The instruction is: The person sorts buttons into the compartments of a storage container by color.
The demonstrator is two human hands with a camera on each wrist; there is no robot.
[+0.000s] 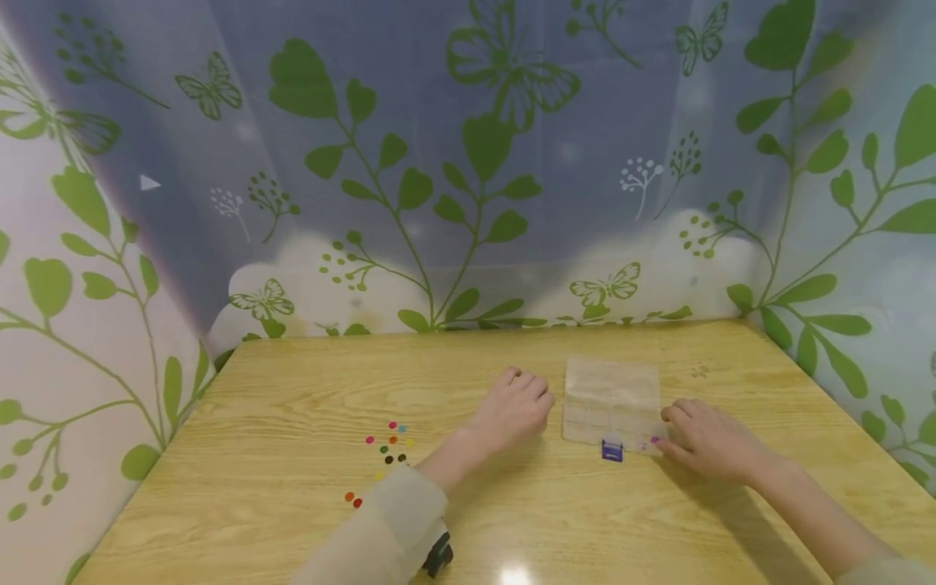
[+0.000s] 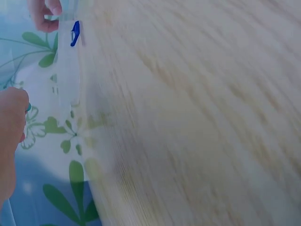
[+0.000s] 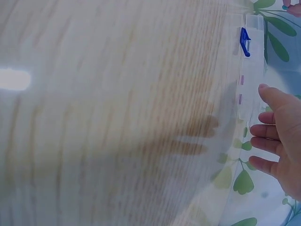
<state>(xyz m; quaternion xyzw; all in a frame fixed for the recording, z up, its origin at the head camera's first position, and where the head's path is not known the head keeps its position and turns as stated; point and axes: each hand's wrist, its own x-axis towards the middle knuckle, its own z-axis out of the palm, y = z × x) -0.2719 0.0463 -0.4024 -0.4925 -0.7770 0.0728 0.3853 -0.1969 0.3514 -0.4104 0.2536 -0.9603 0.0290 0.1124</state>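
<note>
A clear plastic compartment box with a blue latch lies on the wooden table. A couple of purple pieces show inside it, near its right front corner. Just left of the box my left hand hovers with curled fingers, and a small teal disc peeks out at its fingertips. My right hand is at the box's right side, thumb by the corner. Its fingers are loosely extended and hold nothing; whether they touch the box I cannot tell.
Several small coloured discs lie scattered on the table, left of my left forearm. Leaf-and-butterfly printed cloth hangs behind the table and along both sides.
</note>
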